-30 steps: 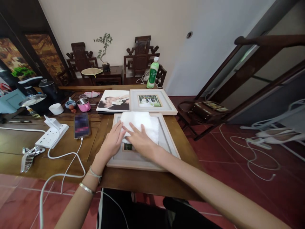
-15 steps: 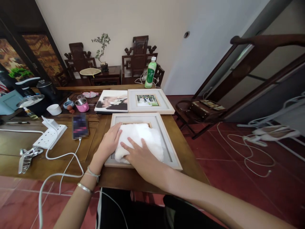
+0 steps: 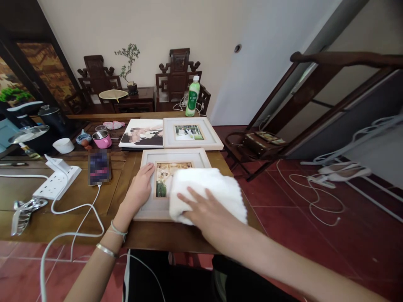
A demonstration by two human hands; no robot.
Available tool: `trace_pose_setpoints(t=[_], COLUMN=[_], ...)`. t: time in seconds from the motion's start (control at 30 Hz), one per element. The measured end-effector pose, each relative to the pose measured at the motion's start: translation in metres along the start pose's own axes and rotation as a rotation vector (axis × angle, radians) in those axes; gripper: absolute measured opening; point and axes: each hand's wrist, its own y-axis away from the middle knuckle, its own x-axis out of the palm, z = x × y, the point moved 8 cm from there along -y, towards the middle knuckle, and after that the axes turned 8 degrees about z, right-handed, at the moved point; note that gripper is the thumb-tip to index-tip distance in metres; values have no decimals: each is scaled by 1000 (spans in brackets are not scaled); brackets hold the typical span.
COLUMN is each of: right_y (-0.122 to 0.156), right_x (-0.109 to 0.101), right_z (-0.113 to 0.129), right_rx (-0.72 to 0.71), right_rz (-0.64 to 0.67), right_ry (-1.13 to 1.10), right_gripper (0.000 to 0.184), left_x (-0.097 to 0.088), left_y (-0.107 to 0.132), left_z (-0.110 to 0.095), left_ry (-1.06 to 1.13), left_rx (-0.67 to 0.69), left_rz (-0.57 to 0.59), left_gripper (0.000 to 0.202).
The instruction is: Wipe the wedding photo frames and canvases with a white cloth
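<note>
A light wooden picture frame (image 3: 151, 157) lies flat on the wooden table (image 3: 94, 197) in front of me, its photo partly showing. My left hand (image 3: 138, 191) rests flat on the frame's left edge, fingers stretched out. A folded white towel (image 3: 208, 188) covers the frame's right side. My right hand (image 3: 204, 209) lies flat on top of the towel with fingers spread, pressing it down.
Behind lie a second framed photo (image 3: 192, 133) and a photo print (image 3: 141, 133). A green bottle (image 3: 192, 97) stands at the far edge. Left of the frame are a phone (image 3: 99, 167) on a cable, a white power strip (image 3: 56, 182), a pink cup (image 3: 101, 139) and a white bowl (image 3: 63, 145).
My right hand has slid the towel from the frame's top middle down and to the right, uncovering the photo. My left hand has stayed on the frame's left edge.
</note>
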Motion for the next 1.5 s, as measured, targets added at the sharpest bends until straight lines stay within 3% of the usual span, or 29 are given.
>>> trace_pose_setpoints(t=[0.1, 0.2, 0.3, 0.43, 0.6, 0.77, 1.0, 1.13, 1.33, 1.4, 1.5], right_y=[-19, -24, -11, 21, 53, 50, 1, -3, 46, 58, 54], right_x=[-8, -11, -3, 17, 36, 14, -29, -23, 10, 8, -19], right_z=[38, 48, 33, -12, -54, -69, -106, -95, -46, -47, -73], right_rx=[-214, -274, -245, -106, 15, 106, 222, 189, 79, 60, 140], right_rz=[-141, -228, -181, -131, -191, -248, -297, -322, -247, -221, -312], right_ry=[43, 67, 33, -31, -58, -13, 142, 204, 75, -25, -145], right_gripper=[51, 47, 49, 40, 45, 53, 51, 49, 45, 51, 58], left_x=[-3, -3, -3, -1, 0, -1, -4, -4, -1, 0, 1], left_y=[-1, -3, -4, -4, -4, -4, -4, -3, -2, -2, -1], left_z=[0, 0, 1, 2, 1, -3, -3, -1, 0, -1, -1], left_ry=[-4, -14, -35, -50, -51, -41, -14, 16, 24, 21, 18], left_rx=[17, 52, 73, 72, 70, 80, 77, 60, 9, 10, 9], left_rz=[6, 23, 24, 39, 79, 126, 92, 34, 27, 43, 52], left_gripper=[57, 59, 62, 63, 67, 69, 64, 62, 63, 63, 67])
